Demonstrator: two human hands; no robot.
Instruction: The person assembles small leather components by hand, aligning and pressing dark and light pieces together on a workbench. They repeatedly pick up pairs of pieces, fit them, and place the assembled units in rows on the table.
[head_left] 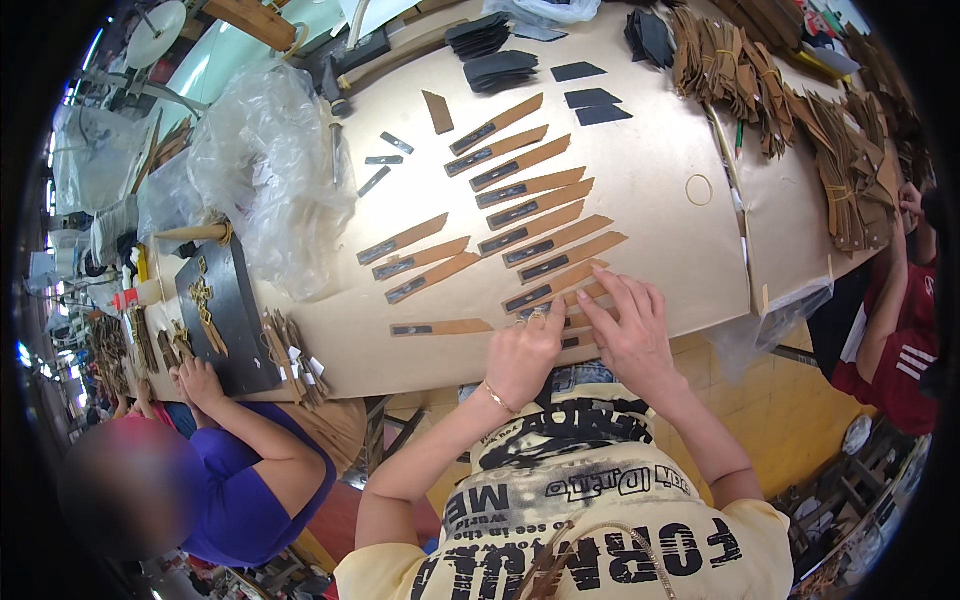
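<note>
Close to the table's near edge, my left hand point(527, 350) is closed, with thumb and fingertips down on a brown leather strip point(573, 298). My right hand point(640, 335) bends over the same strip from the other side, thumb and fingers on it; its exact grip is partly hidden. More strips lie under and beside my hands. Ahead runs a slanted row of several brown leather strips point(545, 205), each with a dark rectangular piece on one end. A smaller group of similar strips point(425, 235) lies to the left, and a single strip point(460, 327) sits beside my left hand.
Small dark metal-like pieces point(384, 160) and a hammer point(336, 95) lie left of the row. Black cut pieces point(500, 70) are stacked at the back. Bundled brown strips point(850, 190) line the right. Clear plastic point(265, 170) covers the left side. Co-workers sit on both sides.
</note>
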